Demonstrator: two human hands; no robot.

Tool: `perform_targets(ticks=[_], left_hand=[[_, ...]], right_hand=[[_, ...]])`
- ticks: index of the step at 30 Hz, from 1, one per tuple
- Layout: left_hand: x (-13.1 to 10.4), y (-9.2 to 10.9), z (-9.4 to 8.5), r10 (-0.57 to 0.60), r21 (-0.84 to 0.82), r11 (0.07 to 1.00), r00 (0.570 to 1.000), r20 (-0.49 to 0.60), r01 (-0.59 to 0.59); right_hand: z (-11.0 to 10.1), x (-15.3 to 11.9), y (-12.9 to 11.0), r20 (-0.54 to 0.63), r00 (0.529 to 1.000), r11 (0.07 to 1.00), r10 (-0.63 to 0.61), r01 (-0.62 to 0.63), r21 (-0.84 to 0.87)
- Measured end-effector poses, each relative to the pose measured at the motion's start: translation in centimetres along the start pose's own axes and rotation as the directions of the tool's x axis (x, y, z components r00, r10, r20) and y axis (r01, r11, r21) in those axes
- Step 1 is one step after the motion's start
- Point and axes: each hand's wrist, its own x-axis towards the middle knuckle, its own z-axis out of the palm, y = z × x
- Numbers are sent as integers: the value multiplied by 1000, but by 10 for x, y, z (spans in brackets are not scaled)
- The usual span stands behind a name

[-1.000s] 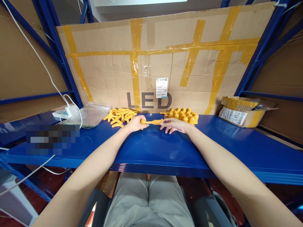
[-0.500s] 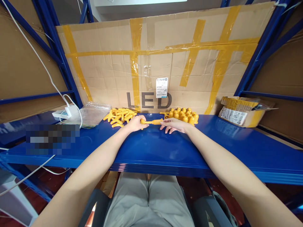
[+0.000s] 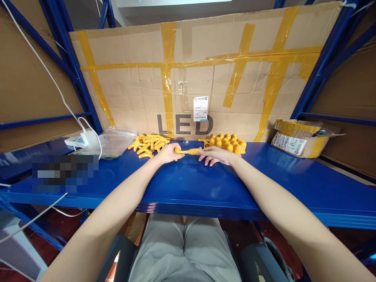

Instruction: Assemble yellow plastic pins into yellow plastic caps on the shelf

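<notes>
A yellow plastic piece [image 3: 190, 151] lies level between my two hands, just over the blue shelf. My left hand [image 3: 170, 153] is closed around its left end. The thumb and forefinger of my right hand [image 3: 216, 154] pinch its right end, with the other fingers spread below. Beyond my left hand is a pile of yellow branched parts [image 3: 149, 144]. Several yellow ribbed parts [image 3: 230, 143] stand in a group behind my right hand, partly hidden by it.
A blue shelf [image 3: 199, 192] spans the view, backed by a taped cardboard sheet [image 3: 132, 94]. A torn carton [image 3: 302, 139] is at right. Plastic bags [image 3: 117, 141], a white plug [image 3: 89, 138] with cables and a blurred dark object [image 3: 64, 172] are at left.
</notes>
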Motion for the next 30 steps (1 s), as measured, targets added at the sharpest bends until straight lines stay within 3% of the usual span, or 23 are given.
perform_targets(ticks=[16, 21, 26, 30], left_hand=[[1, -3, 1, -15, -50, 999, 999, 47, 17], [2, -8, 4, 27, -88, 996, 997, 70, -21], [2, -12, 5, 106, -46, 993, 989, -103, -111], [4, -12, 4, 67, -24, 997, 979, -191, -73]], right_hand=[[0, -4, -3, 18, 1000, 999, -23, 22, 39], [1, -3, -2, 6, 999, 963, -45, 42, 266], [3, 1, -7, -136, 984, 818, -117, 173, 548], [-2, 5, -14, -279, 943, 745, -179, 315, 588]])
